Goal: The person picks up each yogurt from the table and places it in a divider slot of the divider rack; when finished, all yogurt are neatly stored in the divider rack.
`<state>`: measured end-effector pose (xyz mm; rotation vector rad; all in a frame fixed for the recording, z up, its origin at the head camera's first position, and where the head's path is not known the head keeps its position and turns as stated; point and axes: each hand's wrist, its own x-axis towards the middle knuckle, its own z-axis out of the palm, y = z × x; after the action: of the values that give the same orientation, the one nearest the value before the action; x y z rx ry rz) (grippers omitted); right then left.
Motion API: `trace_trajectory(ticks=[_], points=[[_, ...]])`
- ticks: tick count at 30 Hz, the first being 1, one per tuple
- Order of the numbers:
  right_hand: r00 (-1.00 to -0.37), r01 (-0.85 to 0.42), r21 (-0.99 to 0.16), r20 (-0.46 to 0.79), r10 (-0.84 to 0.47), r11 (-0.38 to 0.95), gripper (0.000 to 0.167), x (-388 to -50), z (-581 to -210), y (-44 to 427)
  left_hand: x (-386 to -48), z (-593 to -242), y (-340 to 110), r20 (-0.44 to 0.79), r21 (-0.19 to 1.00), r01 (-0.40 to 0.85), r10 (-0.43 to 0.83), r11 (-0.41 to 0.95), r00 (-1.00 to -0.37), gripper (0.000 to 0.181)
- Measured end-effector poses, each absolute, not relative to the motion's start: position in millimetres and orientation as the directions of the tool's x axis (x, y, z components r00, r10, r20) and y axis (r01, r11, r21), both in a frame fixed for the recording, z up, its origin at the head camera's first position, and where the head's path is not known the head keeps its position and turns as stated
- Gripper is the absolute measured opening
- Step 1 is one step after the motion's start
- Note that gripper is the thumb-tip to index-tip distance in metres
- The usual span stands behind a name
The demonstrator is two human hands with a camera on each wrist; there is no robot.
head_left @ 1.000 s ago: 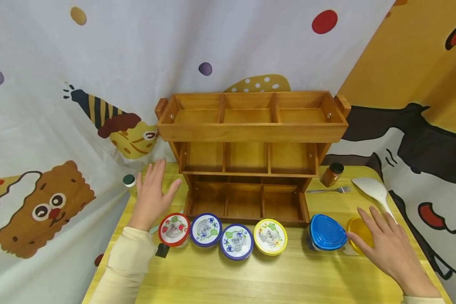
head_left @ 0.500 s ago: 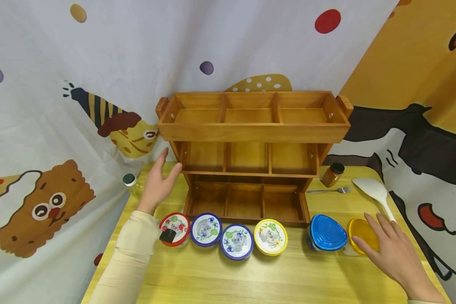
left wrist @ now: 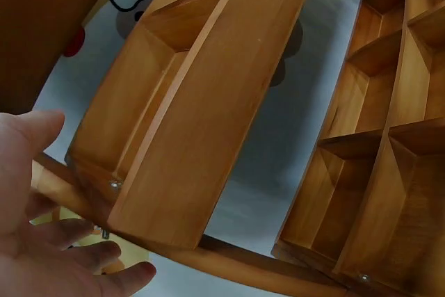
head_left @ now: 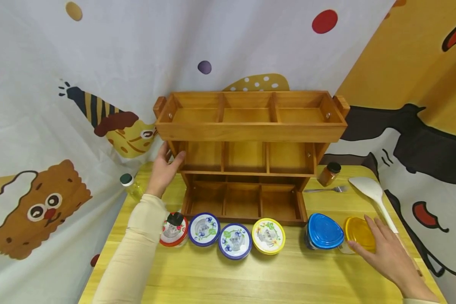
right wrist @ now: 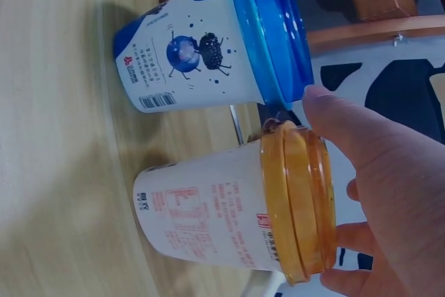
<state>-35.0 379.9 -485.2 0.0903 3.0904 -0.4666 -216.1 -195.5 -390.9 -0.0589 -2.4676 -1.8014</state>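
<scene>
A three-tier wooden rack (head_left: 251, 132) stood at the centre of the head view. Left of centre, the left hand (head_left: 162, 172) was at the rack's side, thumb and fingers spread; contact could not be told. At lower right, the right hand (head_left: 386, 249), fingers loosely extended, was at an orange-lidded cup (head_left: 359, 234), just right of a blue-lidded cup (head_left: 324, 231).
</scene>
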Motion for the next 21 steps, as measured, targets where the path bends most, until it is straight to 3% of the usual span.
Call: trace_trajectory(ticks=[21], points=[[-0.994,0.095,-0.325,-0.084,0.071,0.941,0.115,-43.5,-489.7,376.8,-236.5,-402.2,-192.6,0.109,0.898,0.065,-0.077,0.434,-0.991,0.048]])
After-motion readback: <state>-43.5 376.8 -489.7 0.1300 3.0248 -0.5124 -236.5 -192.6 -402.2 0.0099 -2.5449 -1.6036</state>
